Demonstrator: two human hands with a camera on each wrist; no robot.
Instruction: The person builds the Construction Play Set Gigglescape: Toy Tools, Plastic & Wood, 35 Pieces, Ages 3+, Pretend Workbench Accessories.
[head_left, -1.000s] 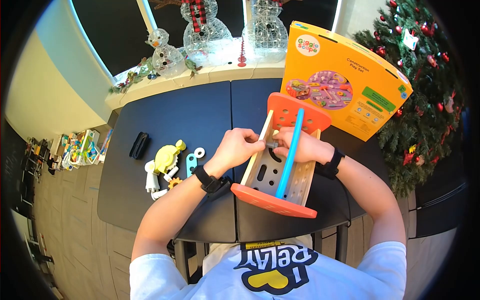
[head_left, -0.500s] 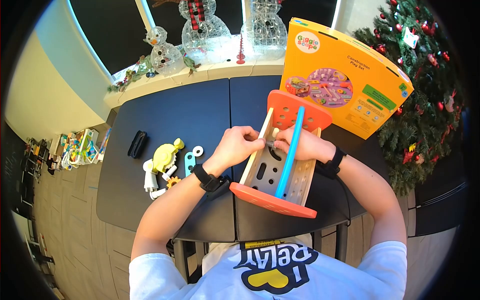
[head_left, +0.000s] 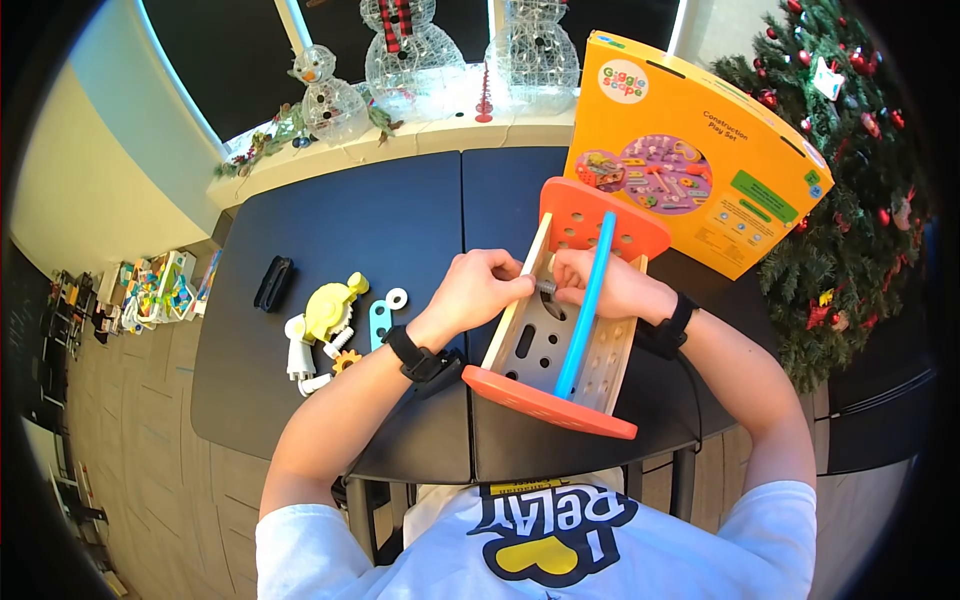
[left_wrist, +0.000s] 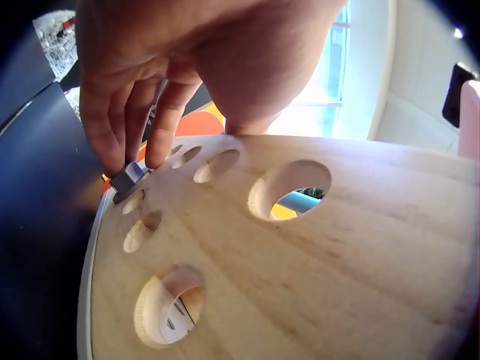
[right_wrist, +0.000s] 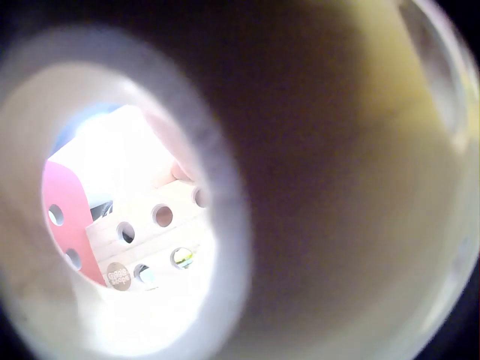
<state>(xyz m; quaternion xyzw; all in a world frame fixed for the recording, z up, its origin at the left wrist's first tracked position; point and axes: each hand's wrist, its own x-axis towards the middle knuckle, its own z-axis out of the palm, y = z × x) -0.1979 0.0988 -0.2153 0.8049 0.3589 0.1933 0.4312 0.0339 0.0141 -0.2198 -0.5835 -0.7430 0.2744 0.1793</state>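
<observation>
A toy toolbox with orange-red ends (head_left: 550, 402), pale wooden sides (head_left: 515, 308) and a blue bar handle (head_left: 590, 310) stands tilted before me. Over its left side reaches my left hand (head_left: 480, 293); in the left wrist view its fingertips hold the head of a grey bolt (left_wrist: 129, 180) at the panel's outer face. The bolt's threaded shank (head_left: 546, 285) shows inside the box. My right hand (head_left: 615, 288) reaches in under the handle, its curled thumb and fingers pinching at the shank's end. The right wrist view mostly shows a panel hole up close.
Left of the box lie a yellow-green toy piece (head_left: 330, 312), a white piece (head_left: 299, 350), an orange gear (head_left: 346, 361), a blue strip (head_left: 380, 324) and a white ring (head_left: 397, 299). A black case (head_left: 274, 284) lies farther left. The yellow carton (head_left: 700, 150) stands behind the box.
The right hand's fingers have shifted and turned slightly around the end of the bolt. The left hand and toolbox stay nearly in place; the head view has shifted a little.
</observation>
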